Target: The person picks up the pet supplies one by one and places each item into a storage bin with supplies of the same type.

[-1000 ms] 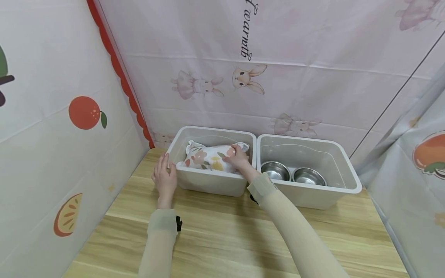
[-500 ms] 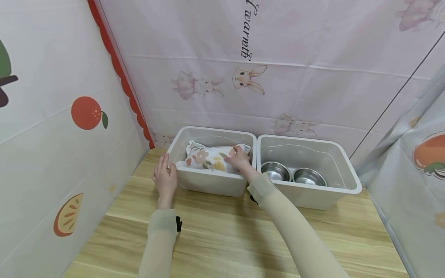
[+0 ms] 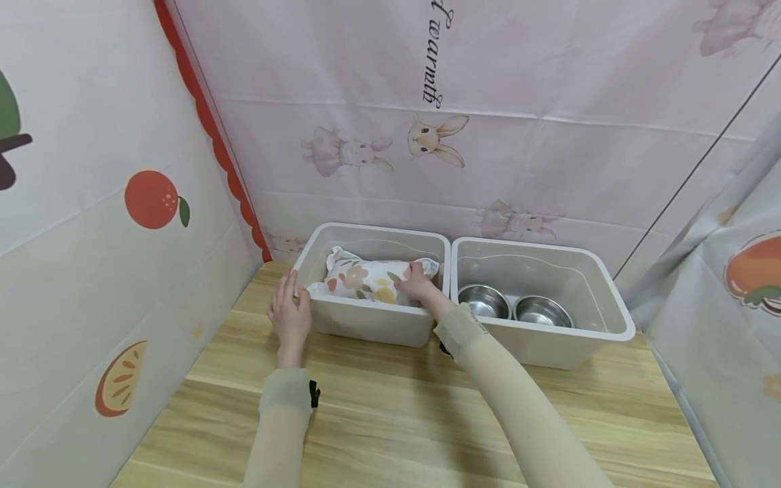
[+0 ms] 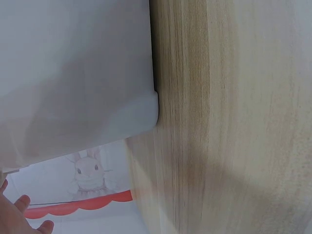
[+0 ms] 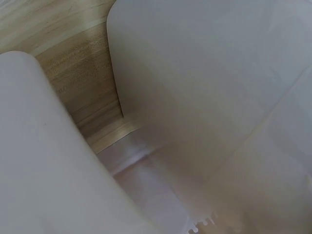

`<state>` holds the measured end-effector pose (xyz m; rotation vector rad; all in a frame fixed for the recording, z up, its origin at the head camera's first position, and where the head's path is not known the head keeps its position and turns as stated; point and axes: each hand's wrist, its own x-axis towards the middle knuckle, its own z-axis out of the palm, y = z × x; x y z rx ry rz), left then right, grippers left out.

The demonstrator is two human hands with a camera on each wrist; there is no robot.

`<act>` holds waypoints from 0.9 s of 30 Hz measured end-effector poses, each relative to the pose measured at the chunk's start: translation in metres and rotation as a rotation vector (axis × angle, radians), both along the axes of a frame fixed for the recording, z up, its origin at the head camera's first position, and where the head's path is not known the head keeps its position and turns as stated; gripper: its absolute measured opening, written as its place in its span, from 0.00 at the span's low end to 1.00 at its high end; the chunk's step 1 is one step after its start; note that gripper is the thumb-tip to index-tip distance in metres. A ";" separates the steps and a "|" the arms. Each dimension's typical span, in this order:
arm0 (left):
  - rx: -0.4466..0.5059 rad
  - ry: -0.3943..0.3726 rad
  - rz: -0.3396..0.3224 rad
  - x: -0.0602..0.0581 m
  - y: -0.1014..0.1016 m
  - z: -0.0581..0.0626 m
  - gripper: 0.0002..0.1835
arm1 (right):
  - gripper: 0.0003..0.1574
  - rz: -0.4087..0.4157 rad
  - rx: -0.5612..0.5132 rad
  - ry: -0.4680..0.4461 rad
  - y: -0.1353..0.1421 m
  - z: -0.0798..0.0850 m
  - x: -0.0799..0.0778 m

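Note:
A small white pillow (image 3: 360, 279) with printed flowers lies in the left plastic bin (image 3: 366, 318), its ruffled corners showing at both ends. My right hand (image 3: 421, 281) reaches over the bin's front rim and grips the right end of the pillow, thumb toward its middle. At the bin's left front corner, my left hand (image 3: 289, 308) rests along the rim with its fingers fairly straight. The left wrist view catches some of that hand's fingers (image 4: 22, 202) beside the bin's wall (image 4: 78, 73). Bin walls fill much of the right wrist view, where the right hand is hidden.
A second plastic bin (image 3: 543, 346) stands right beside the first, with two metal bowls (image 3: 542, 312) inside. Both bins sit at the back of a wooden table (image 3: 378, 413), against a rabbit-printed cloth (image 3: 366, 196). A fruit-printed cloth (image 3: 79, 271) hangs at the left.
The pillow has shifted slightly right in the bin. The right hand's fingers have moved a little lower on its end. My left hand has stayed at the rim.

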<state>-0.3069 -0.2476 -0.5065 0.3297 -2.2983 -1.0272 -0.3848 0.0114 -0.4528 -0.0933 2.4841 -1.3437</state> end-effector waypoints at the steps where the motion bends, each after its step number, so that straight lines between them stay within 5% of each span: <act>1: -0.002 -0.002 0.000 0.000 0.000 0.000 0.27 | 0.46 0.005 0.002 0.000 0.000 0.000 0.000; 14: 0.001 0.008 -0.003 0.002 0.002 0.003 0.26 | 0.46 -0.037 0.023 0.006 0.002 0.000 0.000; 22: -0.006 0.007 -0.005 0.001 0.001 0.001 0.27 | 0.41 -0.039 0.191 0.084 0.003 0.004 0.003; 27: -0.009 0.017 -0.001 0.001 0.001 0.001 0.27 | 0.40 -0.033 0.158 0.100 0.003 0.004 0.003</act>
